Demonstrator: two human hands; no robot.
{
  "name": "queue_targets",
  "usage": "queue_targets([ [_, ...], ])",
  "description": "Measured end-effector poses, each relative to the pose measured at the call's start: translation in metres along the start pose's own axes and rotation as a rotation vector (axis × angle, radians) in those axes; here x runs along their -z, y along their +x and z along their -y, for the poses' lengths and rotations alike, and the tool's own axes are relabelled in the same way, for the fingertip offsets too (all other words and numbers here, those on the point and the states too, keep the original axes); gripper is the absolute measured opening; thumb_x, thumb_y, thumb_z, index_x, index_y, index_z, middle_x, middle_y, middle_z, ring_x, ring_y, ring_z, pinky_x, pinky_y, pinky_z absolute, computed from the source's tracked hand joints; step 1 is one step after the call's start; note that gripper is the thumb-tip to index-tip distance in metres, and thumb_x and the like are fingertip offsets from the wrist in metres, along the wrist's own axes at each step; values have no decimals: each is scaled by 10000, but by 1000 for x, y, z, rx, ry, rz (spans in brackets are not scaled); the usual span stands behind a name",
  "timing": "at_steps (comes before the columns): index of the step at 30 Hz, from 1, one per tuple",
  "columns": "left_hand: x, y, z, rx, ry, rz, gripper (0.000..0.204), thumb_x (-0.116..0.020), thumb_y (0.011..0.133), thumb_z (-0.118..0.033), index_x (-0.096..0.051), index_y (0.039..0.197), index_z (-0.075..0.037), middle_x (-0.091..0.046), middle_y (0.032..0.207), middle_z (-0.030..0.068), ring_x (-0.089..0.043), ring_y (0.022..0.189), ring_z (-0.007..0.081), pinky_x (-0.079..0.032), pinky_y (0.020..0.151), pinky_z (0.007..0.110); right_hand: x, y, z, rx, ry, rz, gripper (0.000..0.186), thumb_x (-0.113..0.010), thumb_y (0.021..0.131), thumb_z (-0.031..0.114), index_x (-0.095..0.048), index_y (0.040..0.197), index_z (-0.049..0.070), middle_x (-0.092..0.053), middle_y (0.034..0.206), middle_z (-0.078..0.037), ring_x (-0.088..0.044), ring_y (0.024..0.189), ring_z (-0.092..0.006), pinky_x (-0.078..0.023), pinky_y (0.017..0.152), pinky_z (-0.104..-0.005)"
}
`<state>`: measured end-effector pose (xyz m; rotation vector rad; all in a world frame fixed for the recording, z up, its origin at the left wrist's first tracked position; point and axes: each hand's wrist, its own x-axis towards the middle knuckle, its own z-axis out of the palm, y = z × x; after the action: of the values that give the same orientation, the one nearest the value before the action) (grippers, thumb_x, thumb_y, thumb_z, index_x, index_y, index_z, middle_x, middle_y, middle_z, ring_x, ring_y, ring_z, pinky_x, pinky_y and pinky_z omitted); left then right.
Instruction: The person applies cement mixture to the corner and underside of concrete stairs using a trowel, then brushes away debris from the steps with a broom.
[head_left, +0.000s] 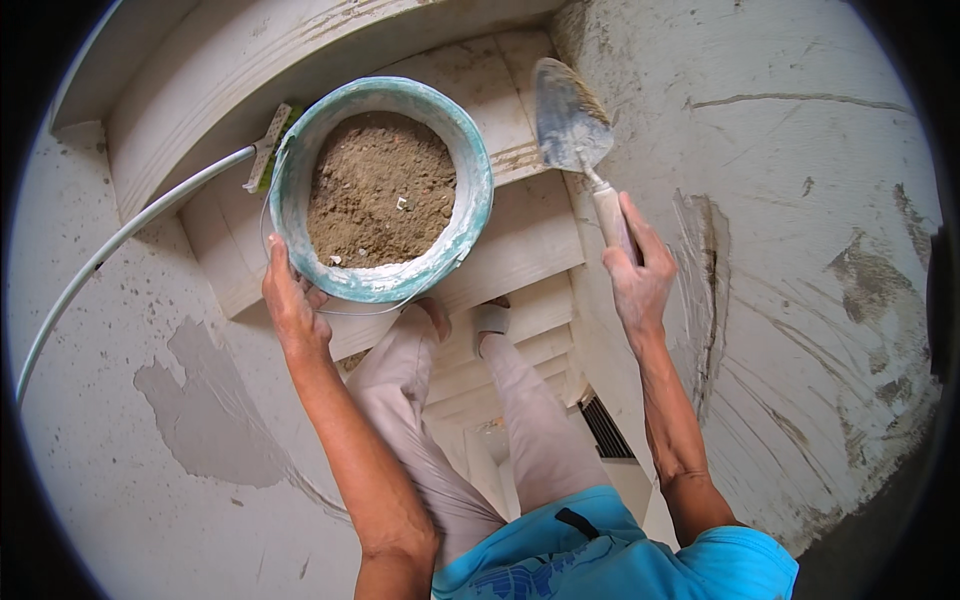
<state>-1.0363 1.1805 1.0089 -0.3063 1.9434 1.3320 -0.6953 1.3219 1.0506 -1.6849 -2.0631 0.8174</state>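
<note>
My left hand grips the near rim of a pale green bucket filled with brown sandy mortar, holding it above white stair steps. My right hand is closed on the pale handle of a pointed metal trowel, whose blade points up and away, close to the plastered wall on the right. A little mortar clings to the blade's far edge. My legs and feet stand on the steps just under the bucket.
A white hose or pipe curves along the left wall. A grey patch of fresh plaster marks the left wall. Dark trowel streaks run down the right wall. A small tool with a green part lies on a step behind the bucket.
</note>
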Motion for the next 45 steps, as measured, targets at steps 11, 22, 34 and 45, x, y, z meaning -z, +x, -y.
queue_targets([
  [11,-3,-2,0,-9,-4,29,718,-506,964,-595,-505,1335,19,-603,1213,156,-613,996,235,-536,717,370,-10,-13,35,179,74,76,715,-689,682,-15,-595,1372,149,-657,894,-113,-629,715,-215,-521,629,-343],
  [22,-2,2,1,-7,12,41,689,-514,969,-563,-502,1343,15,-618,1197,146,-621,1008,243,-540,732,371,-85,77,-75,-559,532,151,594,-552,763,44,-575,1356,28,-580,674,-61,-503,434,-113,-367,333,-270],
  [34,-6,0,3,-15,12,17,644,-530,965,-542,-530,1319,-4,-634,1131,103,-623,939,198,-504,653,309,-109,71,-75,-444,271,-119,572,-596,743,53,-603,1312,-6,-695,1017,-152,-664,807,-238,-529,703,-327],
  [45,2,9,11,-35,-121,7,501,-575,966,-473,-577,1188,-24,-632,972,47,-613,787,123,-477,579,245,10,-1,49,70,-56,307,657,-613,707,-5,-575,1362,30,-675,1166,-185,-664,921,-206,-520,835,-314],
])
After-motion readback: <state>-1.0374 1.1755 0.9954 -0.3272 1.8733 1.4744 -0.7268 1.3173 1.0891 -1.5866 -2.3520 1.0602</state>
